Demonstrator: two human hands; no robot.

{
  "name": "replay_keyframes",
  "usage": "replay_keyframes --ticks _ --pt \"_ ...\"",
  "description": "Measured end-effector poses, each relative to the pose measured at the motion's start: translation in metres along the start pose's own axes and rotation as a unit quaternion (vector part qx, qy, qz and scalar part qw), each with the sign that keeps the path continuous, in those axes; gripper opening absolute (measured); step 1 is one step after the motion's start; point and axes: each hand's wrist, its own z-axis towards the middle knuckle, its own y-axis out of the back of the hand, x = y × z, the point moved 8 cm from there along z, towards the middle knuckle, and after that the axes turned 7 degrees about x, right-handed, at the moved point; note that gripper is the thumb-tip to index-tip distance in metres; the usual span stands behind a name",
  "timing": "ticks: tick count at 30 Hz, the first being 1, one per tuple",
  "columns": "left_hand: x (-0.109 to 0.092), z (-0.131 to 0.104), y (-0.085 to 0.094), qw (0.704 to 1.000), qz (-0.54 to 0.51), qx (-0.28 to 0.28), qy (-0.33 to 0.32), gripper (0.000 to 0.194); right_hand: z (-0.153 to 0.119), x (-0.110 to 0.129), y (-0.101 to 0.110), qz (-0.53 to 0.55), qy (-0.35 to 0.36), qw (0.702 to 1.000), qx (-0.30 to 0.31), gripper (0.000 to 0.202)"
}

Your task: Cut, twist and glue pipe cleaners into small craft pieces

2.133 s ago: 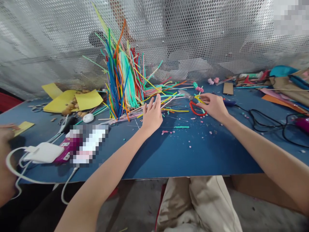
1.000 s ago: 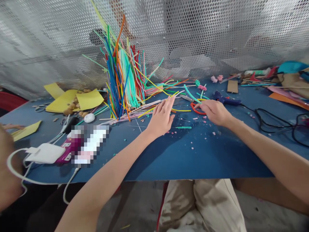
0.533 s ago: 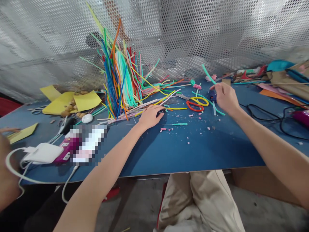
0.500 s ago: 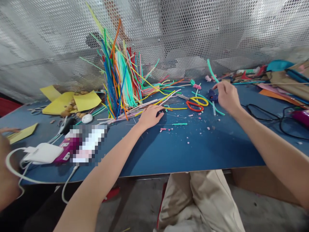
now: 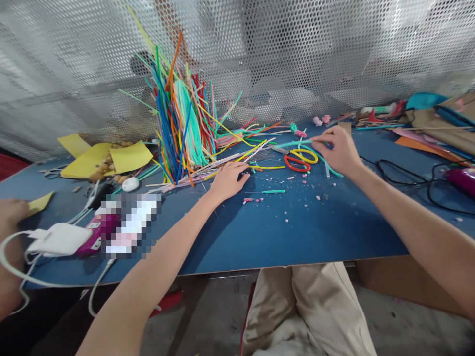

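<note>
My right hand [image 5: 337, 151] pinches the end of a teal pipe cleaner [image 5: 297, 144], which points left just above the scissors [image 5: 297, 160] with red and yellow handles. Palm down on the table, my left hand [image 5: 230, 180] rests over loose pipe cleaners with its fingers apart; a yellow pipe cleaner [image 5: 272, 167] sticks out beyond its fingertips. Right of that hand lies a wire with a teal fuzzy end [image 5: 273, 191]. Pink scraps [image 5: 248, 200] are scattered nearby. A thick upright bundle of coloured pipe cleaners [image 5: 189, 128] stands behind my left hand.
At left are a pixelated phone [image 5: 131, 225], a white charger [image 5: 59, 239] with cables, and yellow sheets [image 5: 131, 157]. Another person's hand [image 5: 15, 211] is at the left edge. A black cable [image 5: 393, 173] and coloured paper [image 5: 419, 143] lie at right. Perforated metal [image 5: 297, 59] rises behind.
The teal pipe cleaner in my right hand has swung from upright to nearly flat, pointing left. That hand has moved slightly left. My left hand stays in place. The dark blue item beside my right hand no longer shows.
</note>
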Motion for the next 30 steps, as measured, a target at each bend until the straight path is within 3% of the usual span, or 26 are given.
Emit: replay_keyframes --ticks 5,8,11,15,20,30 --pt "0.0 0.0 0.007 0.999 -0.021 -0.033 0.015 0.035 -0.014 0.063 -0.006 0.023 0.089 0.996 0.008 0.023" --pt "0.001 0.0 0.01 0.998 -0.024 -0.044 0.022 0.036 -0.02 0.077 -0.008 0.055 0.093 0.993 0.041 0.022" --pt "0.0 0.0 0.013 0.998 -0.023 -0.055 0.018 0.037 -0.021 0.069 -0.005 0.064 0.04 0.996 0.048 0.023" --pt "-0.001 -0.001 0.015 0.998 -0.024 -0.057 0.021 0.034 -0.019 0.054 0.008 0.065 -0.025 0.998 -0.006 0.026" --pt "0.001 -0.001 0.01 0.999 -0.031 -0.031 0.032 0.044 -0.015 0.054 0.017 0.108 -0.007 0.993 -0.051 0.019" --pt "-0.001 0.0 0.004 0.999 -0.044 -0.014 -0.002 0.046 -0.017 0.048 0.002 0.079 -0.033 0.996 -0.006 0.02"
